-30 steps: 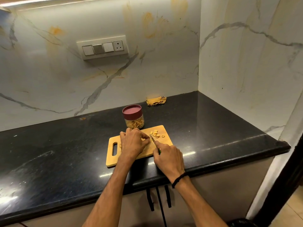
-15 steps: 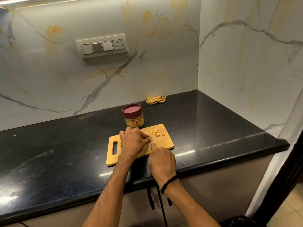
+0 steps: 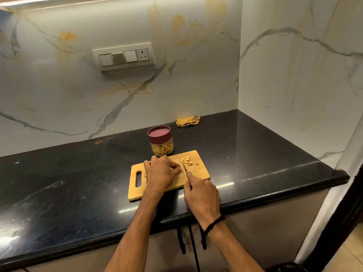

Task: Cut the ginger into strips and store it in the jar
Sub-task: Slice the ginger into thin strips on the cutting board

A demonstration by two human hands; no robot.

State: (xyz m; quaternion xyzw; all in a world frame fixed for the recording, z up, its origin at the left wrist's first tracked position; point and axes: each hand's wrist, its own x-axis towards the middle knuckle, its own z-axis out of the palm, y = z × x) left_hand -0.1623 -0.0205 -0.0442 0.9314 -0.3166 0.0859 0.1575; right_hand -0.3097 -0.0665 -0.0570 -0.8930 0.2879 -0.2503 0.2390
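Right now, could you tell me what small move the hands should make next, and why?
Probably another slice: press the knife down just beside the left fingertips. The left hand curls over the ginger, mostly hidden, on the board; the right hand holds the knife with its blade right next to those fingers. Only a few cut pieces lie beyond it.

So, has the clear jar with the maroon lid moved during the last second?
No. The clear maroon-lidded jar keeps its place just behind the wooden cutting board, left of the yellow cloth.
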